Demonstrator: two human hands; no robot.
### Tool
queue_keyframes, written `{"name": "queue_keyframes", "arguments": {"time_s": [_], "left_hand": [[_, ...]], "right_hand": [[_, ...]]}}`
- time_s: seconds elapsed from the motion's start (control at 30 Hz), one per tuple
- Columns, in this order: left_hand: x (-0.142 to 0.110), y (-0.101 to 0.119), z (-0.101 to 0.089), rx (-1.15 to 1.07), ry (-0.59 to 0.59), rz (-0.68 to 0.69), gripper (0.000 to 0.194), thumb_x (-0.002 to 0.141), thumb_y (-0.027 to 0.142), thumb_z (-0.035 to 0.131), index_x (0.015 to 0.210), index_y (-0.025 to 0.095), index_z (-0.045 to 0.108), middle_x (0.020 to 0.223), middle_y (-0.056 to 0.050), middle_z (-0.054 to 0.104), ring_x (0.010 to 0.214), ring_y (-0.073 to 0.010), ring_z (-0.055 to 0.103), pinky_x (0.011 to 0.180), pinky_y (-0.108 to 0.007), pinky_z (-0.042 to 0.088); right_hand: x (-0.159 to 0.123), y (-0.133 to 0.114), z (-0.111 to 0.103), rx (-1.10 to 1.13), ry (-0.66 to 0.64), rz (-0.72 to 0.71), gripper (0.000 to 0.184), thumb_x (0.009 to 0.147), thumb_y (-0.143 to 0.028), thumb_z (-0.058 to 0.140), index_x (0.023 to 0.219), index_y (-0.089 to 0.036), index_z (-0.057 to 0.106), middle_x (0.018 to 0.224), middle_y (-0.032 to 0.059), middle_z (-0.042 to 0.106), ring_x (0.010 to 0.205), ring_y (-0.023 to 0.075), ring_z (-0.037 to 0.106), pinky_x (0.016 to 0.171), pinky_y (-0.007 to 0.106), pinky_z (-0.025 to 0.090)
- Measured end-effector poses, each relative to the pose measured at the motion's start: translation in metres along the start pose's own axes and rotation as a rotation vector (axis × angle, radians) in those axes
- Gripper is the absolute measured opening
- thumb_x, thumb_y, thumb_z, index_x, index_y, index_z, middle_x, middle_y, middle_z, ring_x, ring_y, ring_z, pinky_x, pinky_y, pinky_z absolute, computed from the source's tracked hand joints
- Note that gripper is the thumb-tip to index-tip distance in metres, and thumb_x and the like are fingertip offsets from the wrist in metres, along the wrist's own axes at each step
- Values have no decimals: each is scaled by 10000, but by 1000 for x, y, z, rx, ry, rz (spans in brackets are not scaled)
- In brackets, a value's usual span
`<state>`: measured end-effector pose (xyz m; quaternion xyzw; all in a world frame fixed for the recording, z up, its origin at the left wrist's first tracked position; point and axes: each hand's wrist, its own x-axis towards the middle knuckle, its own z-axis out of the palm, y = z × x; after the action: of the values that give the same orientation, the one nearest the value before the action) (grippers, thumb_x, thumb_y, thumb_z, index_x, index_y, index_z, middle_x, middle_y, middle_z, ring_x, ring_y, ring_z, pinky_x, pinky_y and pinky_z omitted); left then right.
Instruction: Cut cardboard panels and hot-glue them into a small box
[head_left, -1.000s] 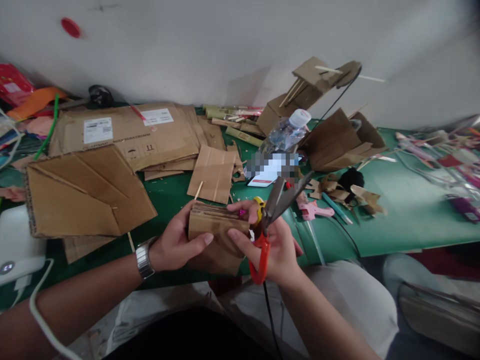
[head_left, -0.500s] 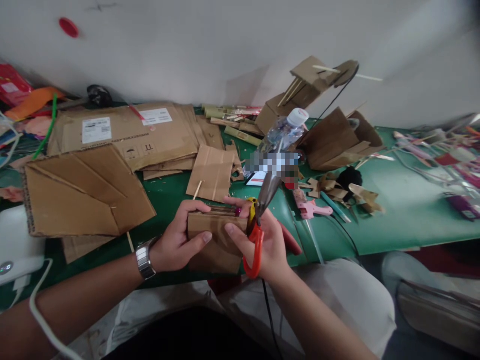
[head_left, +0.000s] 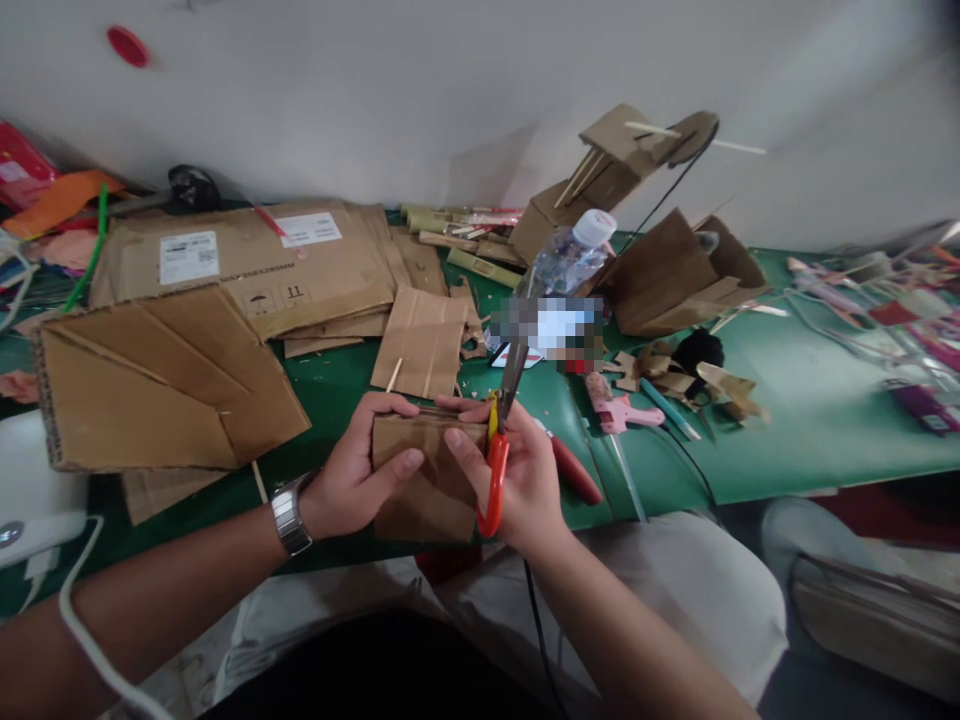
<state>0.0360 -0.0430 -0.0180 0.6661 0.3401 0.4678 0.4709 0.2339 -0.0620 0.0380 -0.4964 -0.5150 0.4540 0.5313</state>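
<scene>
A folded piece of brown cardboard (head_left: 424, 465) is held between my two hands at the near edge of the table. My left hand (head_left: 360, 470) grips its left side, thumb on the front face and fingers over the top edge. On its right side my right hand (head_left: 525, 480) presses it with the thumb in front and fingers behind. Hooked in that same hand are scissors (head_left: 496, 480) with red-orange and yellow handles, their dark blades pointing up and away. The right fingers are partly hidden behind the cardboard and scissors.
A bent cardboard panel (head_left: 165, 385) lies left, before stacked flat cardboard (head_left: 247, 260). Behind my hands stand a plastic bottle (head_left: 566, 255) and a cardboard box (head_left: 675, 275). Right of them lie a pink glue gun (head_left: 626, 415), cardboard scraps (head_left: 731, 395) and a dark red rod (head_left: 576, 470).
The right hand and scissors have shifted slightly left and turned, so the blades stand more upright. The cardboard's top faces less toward me, and its opening shows less. Both hands keep their hold.
</scene>
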Motion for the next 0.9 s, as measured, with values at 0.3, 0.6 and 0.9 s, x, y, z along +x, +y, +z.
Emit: {"name": "queue_keyframes", "arguments": {"time_s": [0.3, 0.6, 0.9], "left_hand": [[15, 1, -4, -278, 126, -247, 346, 1033, 517, 721, 1242, 293, 559, 1105, -13, 633, 880, -161, 618, 726, -270, 516], [7, 2, -1, -119, 153, -98, 351, 1046, 463, 707, 1298, 262, 567, 1191, -46, 623, 1001, -190, 635, 844, -305, 553], [10, -2, -5, -529, -73, -210, 553, 1020, 558, 730, 1483, 300, 575, 1426, -113, 687, 1270, -283, 701, 1092, -454, 590]], "right_hand": [[10, -11, -9, 16, -9, 121, 379, 868, -537, 886, 985, -266, 648, 1262, 98, 827, 1149, 291, 796, 950, 431, 662], [3, -14, 0, 97, -134, 325, 577, 690, -473, 1023, 1102, -258, 683, 1087, 57, 843, 1025, 305, 812, 914, 452, 688], [10, -22, -20, 112, -170, 340, 435, 792, -457, 968, 1075, -247, 713, 1013, 45, 831, 882, 234, 803, 823, 384, 684]]}}
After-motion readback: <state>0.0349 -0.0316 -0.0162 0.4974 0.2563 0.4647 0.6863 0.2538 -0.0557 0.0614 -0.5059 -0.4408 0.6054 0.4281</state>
